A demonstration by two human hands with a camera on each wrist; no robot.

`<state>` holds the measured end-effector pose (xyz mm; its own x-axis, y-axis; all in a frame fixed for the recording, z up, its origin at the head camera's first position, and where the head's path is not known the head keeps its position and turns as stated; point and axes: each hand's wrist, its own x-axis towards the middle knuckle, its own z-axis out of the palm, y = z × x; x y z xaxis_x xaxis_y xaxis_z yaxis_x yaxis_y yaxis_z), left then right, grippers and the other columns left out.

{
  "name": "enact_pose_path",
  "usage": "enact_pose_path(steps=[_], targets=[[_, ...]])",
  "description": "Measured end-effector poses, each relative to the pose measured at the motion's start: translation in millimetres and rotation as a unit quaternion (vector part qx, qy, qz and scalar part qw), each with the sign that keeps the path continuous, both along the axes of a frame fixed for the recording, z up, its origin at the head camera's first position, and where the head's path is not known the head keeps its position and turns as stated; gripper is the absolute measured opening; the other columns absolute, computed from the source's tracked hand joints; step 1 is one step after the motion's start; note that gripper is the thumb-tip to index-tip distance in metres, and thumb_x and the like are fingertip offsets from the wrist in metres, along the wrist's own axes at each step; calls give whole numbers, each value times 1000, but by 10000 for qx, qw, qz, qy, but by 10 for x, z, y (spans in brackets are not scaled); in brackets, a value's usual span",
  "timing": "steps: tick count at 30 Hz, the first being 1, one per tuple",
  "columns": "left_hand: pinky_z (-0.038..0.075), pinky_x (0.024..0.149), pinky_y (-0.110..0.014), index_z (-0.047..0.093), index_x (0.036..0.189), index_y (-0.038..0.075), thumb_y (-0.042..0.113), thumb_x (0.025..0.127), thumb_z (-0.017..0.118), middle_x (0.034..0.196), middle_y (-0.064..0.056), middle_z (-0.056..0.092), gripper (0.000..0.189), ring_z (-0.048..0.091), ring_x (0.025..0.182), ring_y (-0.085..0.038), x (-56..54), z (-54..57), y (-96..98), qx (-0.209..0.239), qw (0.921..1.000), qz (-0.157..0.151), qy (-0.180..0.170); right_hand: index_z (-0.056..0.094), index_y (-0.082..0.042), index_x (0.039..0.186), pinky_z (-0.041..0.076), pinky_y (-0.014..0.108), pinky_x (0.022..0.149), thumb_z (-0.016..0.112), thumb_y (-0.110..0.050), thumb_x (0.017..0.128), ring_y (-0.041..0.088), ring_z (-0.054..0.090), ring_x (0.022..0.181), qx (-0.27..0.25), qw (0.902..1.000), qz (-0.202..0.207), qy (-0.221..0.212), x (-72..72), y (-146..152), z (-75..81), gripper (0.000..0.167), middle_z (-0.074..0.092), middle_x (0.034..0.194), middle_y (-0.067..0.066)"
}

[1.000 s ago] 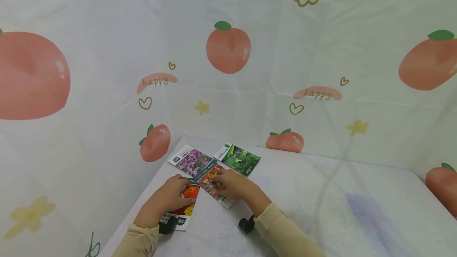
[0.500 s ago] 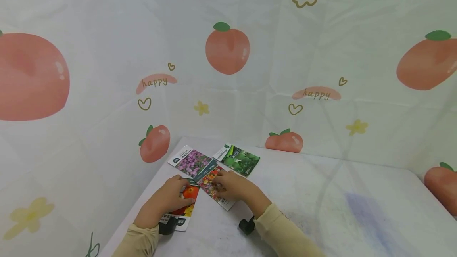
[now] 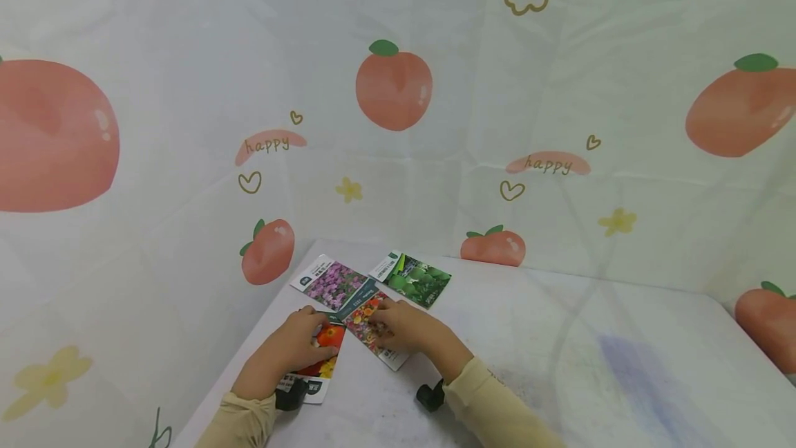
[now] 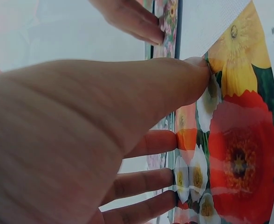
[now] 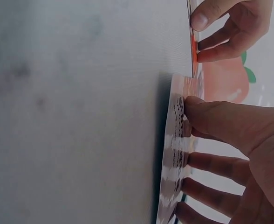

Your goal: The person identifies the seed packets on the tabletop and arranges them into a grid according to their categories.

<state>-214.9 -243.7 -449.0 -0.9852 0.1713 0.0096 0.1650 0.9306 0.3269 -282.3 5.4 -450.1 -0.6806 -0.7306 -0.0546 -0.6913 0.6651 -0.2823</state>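
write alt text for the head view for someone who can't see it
A person's left hand touches a red-and-yellow flower packet and their right hand a mixed-flower packet on a white table. Beyond lie a purple-flower packet and a green packet, before a fruit-print backdrop.

Four packets on tabletop [image 3: 516, 344], left part. Near-left packet [image 3: 325, 368] under left hand [image 3: 297, 346]. Middle packet [image 3: 361, 318] right of it, under right hand [image 3: 407, 329]; its far end meets far-left packet [image 3: 336, 285], overlap unclear. Far-right packet [image 3: 421, 281] behind middle one. Printed cloth [image 3: 435, 189] behind, also left.
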Motion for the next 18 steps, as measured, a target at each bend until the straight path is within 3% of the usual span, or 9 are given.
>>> enact_pose_path(steps=[18], targets=[[58, 93, -52, 73, 110, 7, 38, 81, 92, 101, -6, 61, 46, 58, 95, -23, 10, 4, 9, 93, 10000, -11, 35, 69, -22, 140, 55, 35, 106, 76, -37, 100, 20, 61, 121, 162, 9997, -46, 149, 85, 15, 26, 44, 64, 141, 2]])
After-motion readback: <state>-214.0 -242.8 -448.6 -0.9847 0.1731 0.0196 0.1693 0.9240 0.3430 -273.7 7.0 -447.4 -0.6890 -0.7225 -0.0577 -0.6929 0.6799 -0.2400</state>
